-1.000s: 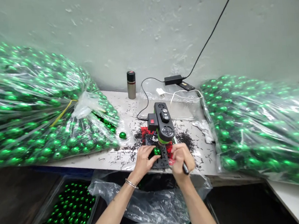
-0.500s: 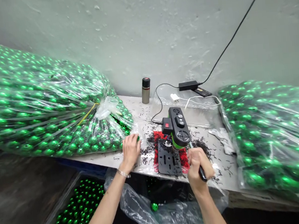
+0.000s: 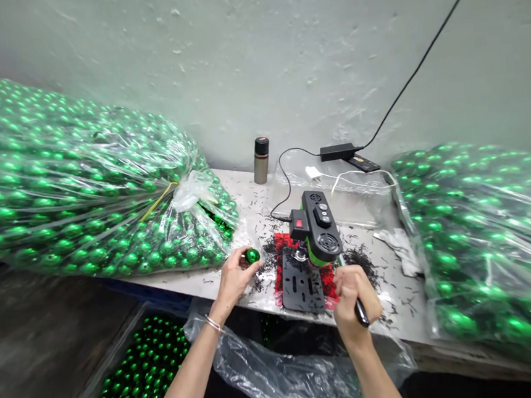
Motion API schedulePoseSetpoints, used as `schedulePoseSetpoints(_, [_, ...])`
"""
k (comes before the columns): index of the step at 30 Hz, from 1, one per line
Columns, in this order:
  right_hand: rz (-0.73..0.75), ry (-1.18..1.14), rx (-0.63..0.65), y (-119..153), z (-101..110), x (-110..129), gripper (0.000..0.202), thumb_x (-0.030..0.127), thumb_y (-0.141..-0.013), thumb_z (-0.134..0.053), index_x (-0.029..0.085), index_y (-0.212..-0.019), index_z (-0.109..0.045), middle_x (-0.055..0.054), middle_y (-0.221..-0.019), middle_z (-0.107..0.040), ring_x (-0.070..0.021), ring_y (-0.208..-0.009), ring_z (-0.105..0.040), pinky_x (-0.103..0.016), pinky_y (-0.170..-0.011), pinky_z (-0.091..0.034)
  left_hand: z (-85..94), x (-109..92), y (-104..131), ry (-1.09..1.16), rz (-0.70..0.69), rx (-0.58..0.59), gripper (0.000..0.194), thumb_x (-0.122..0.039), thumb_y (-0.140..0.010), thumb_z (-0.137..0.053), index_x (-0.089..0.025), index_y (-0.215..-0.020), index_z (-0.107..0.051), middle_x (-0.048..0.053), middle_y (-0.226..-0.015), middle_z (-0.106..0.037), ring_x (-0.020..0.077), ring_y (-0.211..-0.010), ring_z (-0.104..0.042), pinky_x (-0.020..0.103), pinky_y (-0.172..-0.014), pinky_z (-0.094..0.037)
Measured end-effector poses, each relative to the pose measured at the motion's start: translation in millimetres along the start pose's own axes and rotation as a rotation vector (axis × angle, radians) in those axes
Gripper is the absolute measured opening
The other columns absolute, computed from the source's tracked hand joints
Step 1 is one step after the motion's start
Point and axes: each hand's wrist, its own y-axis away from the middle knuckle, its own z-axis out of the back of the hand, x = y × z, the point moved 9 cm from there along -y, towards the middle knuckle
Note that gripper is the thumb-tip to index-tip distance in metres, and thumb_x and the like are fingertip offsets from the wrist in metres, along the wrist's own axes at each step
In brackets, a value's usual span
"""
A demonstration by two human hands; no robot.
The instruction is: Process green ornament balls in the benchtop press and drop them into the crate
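Note:
A shiny green ball (image 3: 252, 256) is pinched between the thumb and fingers of my left hand (image 3: 236, 277), just left of the press. My right hand (image 3: 355, 295) is wrapped round the black-ended lever (image 3: 361, 313) of a small black and green press (image 3: 322, 228). The press has a slotted black base plate (image 3: 301, 282) and stands on a red mat (image 3: 280, 245). Small black scraps (image 3: 361, 257) lie scattered around it. A large clear bag (image 3: 107, 200) full of green balls, its neck tied, rests left of my left hand.
Another bag of green balls (image 3: 488, 254) lies at the right. Behind the press are a spray can (image 3: 261, 161), a power adapter (image 3: 337, 152) with cables and a phone-like black item (image 3: 363, 163). White cloth (image 3: 403, 254) lies at right. Below the table sits an open bag of balls (image 3: 136, 371).
My left hand has come away from the bag's edge toward the press, and the green ball in its fingers now shows clearly. The loose ball below the table no longer shows.

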Motion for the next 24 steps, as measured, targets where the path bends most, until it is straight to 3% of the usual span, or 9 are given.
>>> schedulePoseSetpoints(4, [0.006,0.005,-0.001,-1,-1,2,0.033,0.013,-0.094,-0.044,0.02,-0.062,-0.042,0.001,-0.063,-0.049,-0.0125,-0.063,-0.051,-0.028,-0.058,-0.037,-14.5,-4,23,0.243,0.105,0.047,0.039,-0.04,-0.071,-0.077,-0.019,-0.103,-0.069,0.005,-0.103,-0.067,0.0184,-0.084,-0.065,0.03,-0.079,-0.053])
schedulePoseSetpoints(8, [0.001,0.022,0.005,0,-1,2,0.033,0.012,-0.094,-0.043,0.021,-0.062,-0.042,0.001,-0.064,-0.049,-0.0126,-0.063,-0.051,-0.028,-0.057,-0.037,-47.6,2,42,0.685,0.365,0.183,0.049,-0.042,-0.073,-0.077,-0.018,-0.115,-0.068,0.006,-0.104,-0.07,0.0171,-0.085,-0.066,0.03,-0.081,-0.054])
schedulePoseSetpoints(12, [0.016,0.025,0.013,0,-1,3,0.032,0.011,-0.093,-0.043,0.02,-0.062,-0.042,0.001,-0.066,-0.05,-0.0122,-0.063,-0.05,-0.028,-0.058,-0.037,-72.4,-2,56,1.052,0.561,0.258,0.044,-0.034,-0.071,-0.081,-0.017,-0.11,-0.071,0.006,-0.098,-0.072,0.0147,-0.08,-0.068,0.026,-0.076,-0.056])
schedulePoseSetpoints(17, [0.009,0.031,0.023,-2,-2,6,0.033,0.012,-0.094,-0.042,0.021,-0.062,-0.043,0.001,-0.065,-0.05,-0.0123,-0.062,-0.05,-0.029,-0.058,-0.038,-82.4,-9,64,1.177,0.647,0.303,0.035,-0.024,-0.073,-0.079,-0.013,-0.105,-0.072,0.008,-0.093,-0.075,0.0147,-0.078,-0.07,0.024,-0.073,-0.057])
schedulePoseSetpoints(24, [-0.029,0.04,0.036,-1,-2,4,0.033,0.013,-0.094,-0.042,0.021,-0.062,-0.043,0.001,-0.066,-0.05,-0.012,-0.062,-0.05,-0.028,-0.059,-0.039,-89.4,-6,71,1.179,0.737,0.3,0.02,-0.017,-0.079,-0.071,-0.01,-0.097,-0.071,0.011,-0.089,-0.077,0.0162,-0.078,-0.072,0.024,-0.073,-0.058])
